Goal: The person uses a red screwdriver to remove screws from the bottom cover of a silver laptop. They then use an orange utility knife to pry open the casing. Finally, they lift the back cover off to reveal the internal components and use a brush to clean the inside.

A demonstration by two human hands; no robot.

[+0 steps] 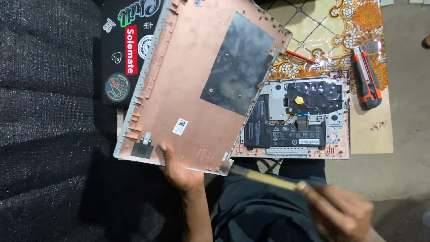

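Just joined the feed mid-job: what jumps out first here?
The big pinkish cover, held up at its lower edge by the left hand, fills the middle. Behind it on the right lies the opened laptop with its black battery bare. The right hand holds a blurred tool at the cover's corner.

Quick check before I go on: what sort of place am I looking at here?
Probably an informal electronics repair spot, set up low on a floor rather than at a workshop bench. An opened laptop with its battery exposed lies on a board; the left hand holds its removed bottom cover; an orange utility knife lies nearby.
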